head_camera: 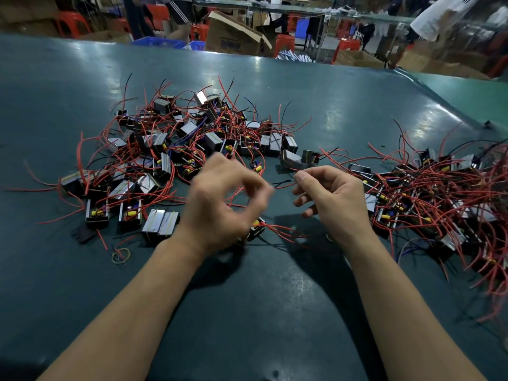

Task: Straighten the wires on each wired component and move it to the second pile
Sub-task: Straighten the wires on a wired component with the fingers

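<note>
Dark green surface (275, 298) carries two heaps of small black wired components. The left pile (176, 149) spreads across the middle and left; the right pile (439, 193) lies at the right edge, its red wires densely tangled. The two piles are apart, with a few stray units between them.

Left hand (220, 204) hangs above the near edge of the left pile. It is motion-blurred; its fingers curl inward with thumb and forefinger close together around red wire (236, 192), but whether they actually pinch it cannot be told.

Right hand (332, 196) is between the piles, thumb and forefinger pinching a thin red and black wire end (286, 183); the other fingers are loosely curled.

One component (257, 228) with a yellow part lies on the surface under the left hand, its red wires running rightward.

A rubber band (121, 255) lies near the left forearm. Cardboard boxes (233, 34) and red stools (286, 42) stand beyond the surface.
</note>
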